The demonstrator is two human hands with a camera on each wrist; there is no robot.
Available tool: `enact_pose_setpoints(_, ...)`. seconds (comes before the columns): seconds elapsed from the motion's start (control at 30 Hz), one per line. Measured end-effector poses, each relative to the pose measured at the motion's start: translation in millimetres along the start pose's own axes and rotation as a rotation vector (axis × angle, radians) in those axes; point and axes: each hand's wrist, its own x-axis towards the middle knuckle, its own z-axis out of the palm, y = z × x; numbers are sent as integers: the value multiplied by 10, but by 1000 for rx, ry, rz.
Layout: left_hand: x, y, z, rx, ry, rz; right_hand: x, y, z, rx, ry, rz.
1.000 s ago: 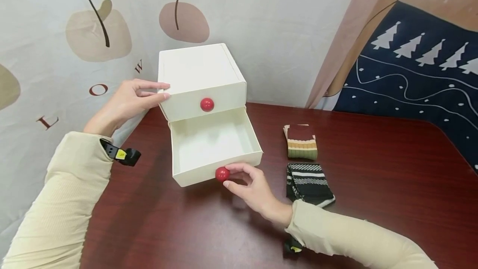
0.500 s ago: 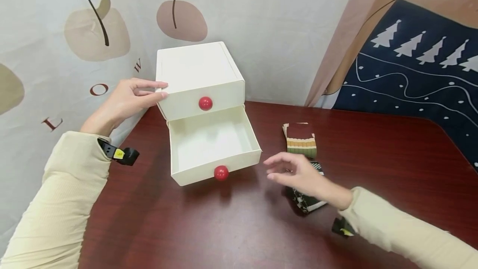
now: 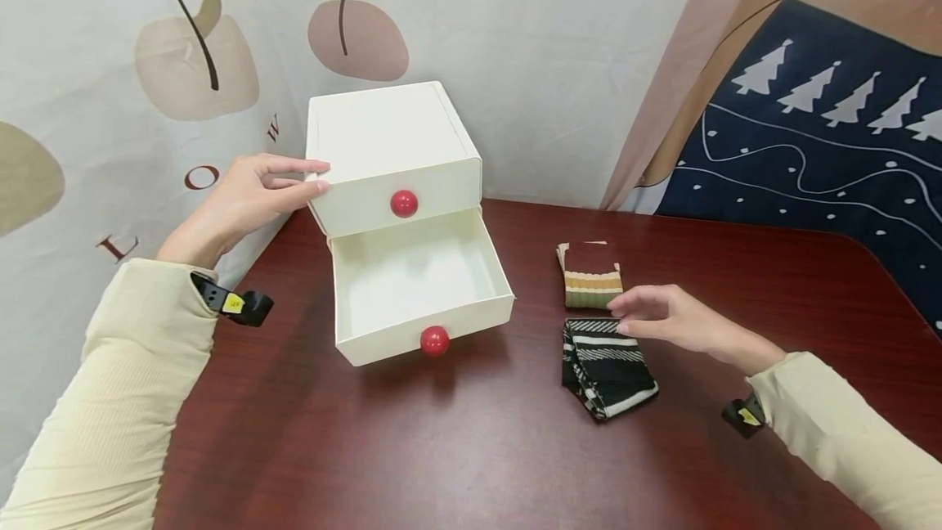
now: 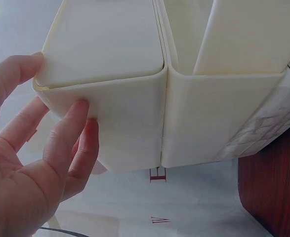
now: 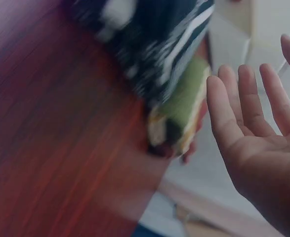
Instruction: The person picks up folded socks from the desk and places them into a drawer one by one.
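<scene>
Cloth (image 3: 616,379), black, runs lengthwise toward viewer; right fingers (image 3: 642,295) parted, left fingers (image 3: 294,163) spread on cabinet (image 3: 390,125)

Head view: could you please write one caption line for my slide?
Left hand rests on a white drawer unit, lower drawer open; right hand is near a folded black-and-white cloth.

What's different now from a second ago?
The right hand has let go of the lower knob and moved to the right, its fingertips now beside the folded striped and black cloths, gripping neither. Unchanged: the left hand on the box's corner, the lower drawer pulled out, both cloths lying where they were.
</scene>
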Motion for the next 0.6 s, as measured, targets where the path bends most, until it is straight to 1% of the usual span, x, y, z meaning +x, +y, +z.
enact_pose_setpoints(0.13, 3, -1, 3, 3, 5, -1, -7, 185, -31, -7, 16, 40)
enact_pose_setpoints(0.3, 3, -6, 6, 6, 11, -2, 20, 356, -14, 1, 10, 91)
enact_pose_setpoints(0.47, 4, -13, 6, 7, 12, 3, 43, 384, 22, -1, -23, 136)
enact_pose_setpoints(0.53, 5, -14, 8, 4, 12, 5, 51, 390, 31, -3, -35, 133)
enact_pose_setpoints(0.6, 6, -13, 10, -1, 13, 9, 64, 419, 42, -18, -42, 113)
